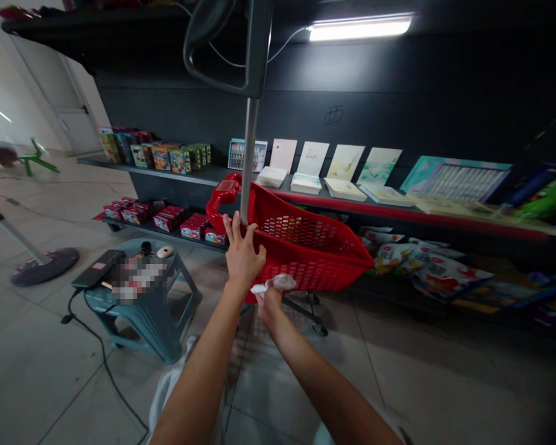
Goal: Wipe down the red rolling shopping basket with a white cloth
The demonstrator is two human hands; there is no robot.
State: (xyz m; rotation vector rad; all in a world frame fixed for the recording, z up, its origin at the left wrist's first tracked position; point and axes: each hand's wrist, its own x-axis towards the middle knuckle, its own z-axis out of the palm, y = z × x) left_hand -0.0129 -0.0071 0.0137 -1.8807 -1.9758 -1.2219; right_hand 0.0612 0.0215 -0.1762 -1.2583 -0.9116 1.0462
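Observation:
A red plastic shopping basket on wheels stands tilted in front of me, with a grey pull handle rising from its near end. My left hand rests on the basket's near rim at the foot of that handle, fingers closed over the edge. Just below it, my right hand is closed on a small white cloth pressed against the basket's outer wall.
Dark shelves along the wall carry notebooks, boxed toys and packets. At the left, a teal plastic stool bears a laptop and a mouse, with a cable trailing on the tiled floor. A fan base stands further left.

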